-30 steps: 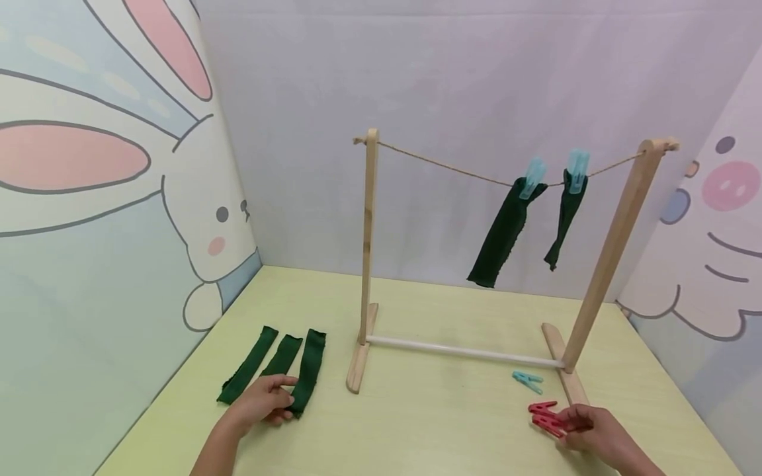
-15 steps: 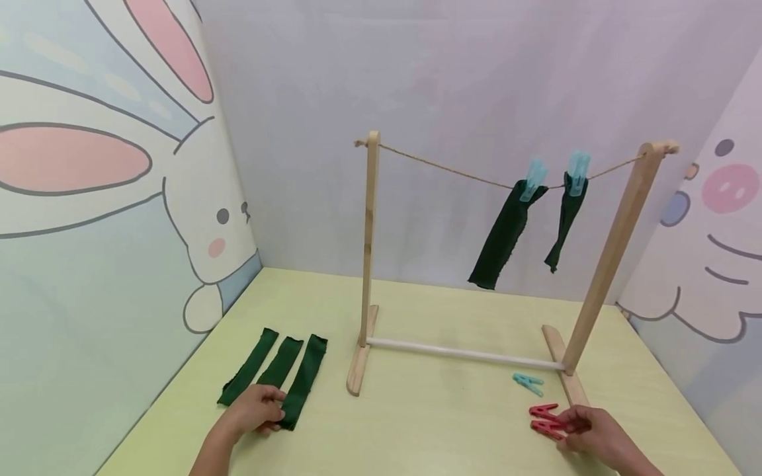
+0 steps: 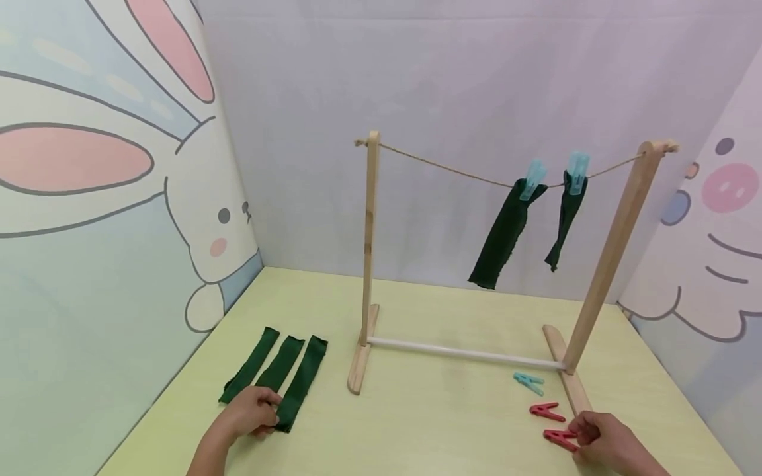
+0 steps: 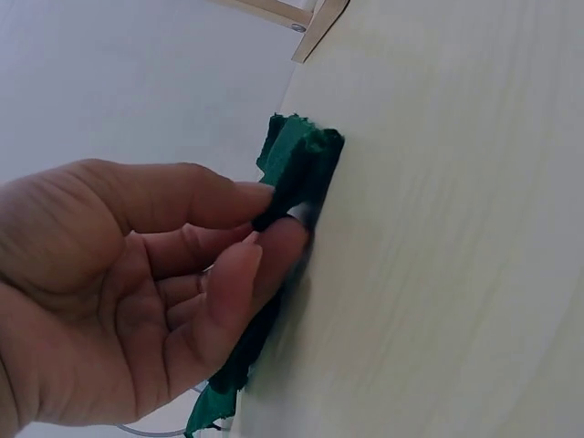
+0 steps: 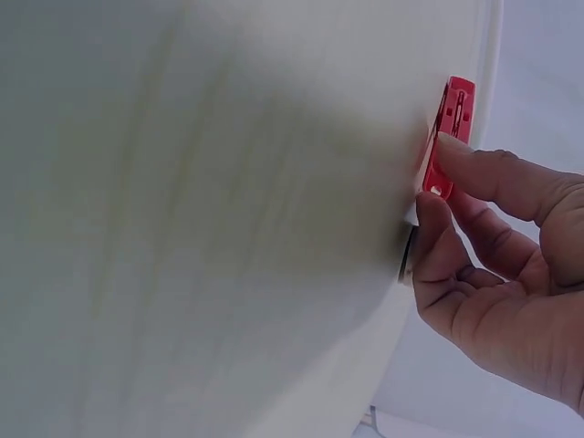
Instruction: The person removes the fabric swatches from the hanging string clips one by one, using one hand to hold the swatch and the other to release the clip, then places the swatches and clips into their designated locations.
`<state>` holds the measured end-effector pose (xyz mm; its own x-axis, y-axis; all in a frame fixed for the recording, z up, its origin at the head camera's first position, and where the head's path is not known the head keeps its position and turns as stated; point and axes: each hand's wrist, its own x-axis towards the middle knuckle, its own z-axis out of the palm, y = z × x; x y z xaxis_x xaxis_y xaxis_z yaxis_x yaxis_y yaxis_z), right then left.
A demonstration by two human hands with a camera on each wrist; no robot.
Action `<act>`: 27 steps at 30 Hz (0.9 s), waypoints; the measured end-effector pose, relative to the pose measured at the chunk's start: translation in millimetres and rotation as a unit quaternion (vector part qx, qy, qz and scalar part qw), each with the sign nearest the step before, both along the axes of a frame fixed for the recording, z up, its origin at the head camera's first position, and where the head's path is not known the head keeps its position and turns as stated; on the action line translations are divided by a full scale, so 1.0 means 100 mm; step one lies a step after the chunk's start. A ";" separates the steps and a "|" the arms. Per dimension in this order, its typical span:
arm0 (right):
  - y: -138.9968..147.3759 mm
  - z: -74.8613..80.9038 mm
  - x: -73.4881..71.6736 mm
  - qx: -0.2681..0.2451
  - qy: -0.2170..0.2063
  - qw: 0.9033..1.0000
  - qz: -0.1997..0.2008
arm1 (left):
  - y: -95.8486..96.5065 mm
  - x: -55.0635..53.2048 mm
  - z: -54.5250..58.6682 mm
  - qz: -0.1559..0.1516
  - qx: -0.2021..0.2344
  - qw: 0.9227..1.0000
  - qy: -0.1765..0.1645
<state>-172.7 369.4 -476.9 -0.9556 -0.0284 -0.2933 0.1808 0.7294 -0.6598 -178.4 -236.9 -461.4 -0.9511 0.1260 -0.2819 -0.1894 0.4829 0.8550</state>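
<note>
Several dark green cloth strips are in view. On the table's left lie a left strip (image 3: 250,367), a middle strip (image 3: 280,363) and a right strip (image 3: 302,383), roughly side by side. My left hand (image 3: 247,411) is at the near end of the right strip, fingers loosely bent; in the left wrist view its fingertips (image 4: 260,196) touch the green cloth (image 4: 315,169). On the right, my right hand (image 3: 610,441) pinches the end of a red clothespin (image 5: 456,109) low over the table. Another red clothespin (image 3: 546,411) and a light blue clothespin (image 3: 528,382) lie just beyond.
A wooden clothesline stand has a left post (image 3: 369,244), a right post (image 3: 613,254) and a white bottom bar (image 3: 464,352). From its string (image 3: 443,168) hang two green strips (image 3: 500,235), each under a light blue clothespin (image 3: 534,180). Walls with cartoon animals flank the table.
My left hand and the right strip's near end have shifted toward me and leftward. The two red clothespins, close together before, now lie apart; my right hand's one has moved nearer me.
</note>
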 end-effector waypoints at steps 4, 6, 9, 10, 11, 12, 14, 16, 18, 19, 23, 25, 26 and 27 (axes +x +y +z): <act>0.07 0.01 0.00 -0.020 0.003 1.000 0.020 | -0.02 0.01 0.01 -0.001 0.001 1.000 0.003; 0.10 0.02 0.00 -0.025 0.005 0.999 0.029 | -0.02 0.04 0.02 0.007 -0.011 1.000 0.002; 0.13 0.08 0.01 -0.020 0.014 0.999 0.035 | -0.02 0.11 0.08 0.028 -0.016 0.999 -0.007; 0.14 0.11 0.02 -0.018 0.019 0.999 0.038 | -0.02 0.14 0.10 0.034 -0.017 0.999 -0.009; 0.15 0.14 0.03 -0.015 0.025 0.999 0.042 | -0.01 0.16 0.12 0.039 -0.016 0.999 -0.011; 0.17 0.18 0.04 -0.016 0.033 0.998 0.049 | -0.01 0.18 0.13 0.042 -0.012 0.999 -0.012; 0.20 0.26 0.05 -0.019 0.040 0.997 0.056 | 0.00 0.19 0.16 0.045 -0.012 0.999 -0.010; 0.21 0.33 0.06 -0.019 0.039 0.998 0.044 | 0.02 0.19 0.18 0.041 -0.013 0.999 0.000; 0.22 0.41 0.07 -0.012 0.043 0.999 0.026 | 0.05 0.18 0.19 0.036 -0.013 0.999 0.017; 0.22 0.45 0.07 -0.009 0.044 0.999 0.016 | 0.07 0.17 0.21 0.033 -0.013 0.999 0.029; 0.25 0.63 0.08 0.002 0.056 0.998 -0.008 | 0.14 0.14 0.25 0.034 -0.018 0.996 0.076; 0.27 0.72 0.09 -0.004 0.061 0.998 -0.014 | 0.18 0.12 0.28 0.040 -0.021 0.994 0.097; 0.28 0.75 0.09 -0.007 0.068 0.998 -0.014 | 0.20 0.11 0.29 0.042 -0.019 0.993 0.104; 0.29 0.79 0.09 -0.011 0.079 0.997 -0.010 | 0.22 0.09 0.31 0.044 -0.015 0.993 0.112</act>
<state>-163.2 398.2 -398.0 -0.9902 -0.0132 -0.1389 0.0882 0.7121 -0.6965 -169.2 -215.3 -430.5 -0.9974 0.0345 -0.0638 -0.0381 0.4991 0.8657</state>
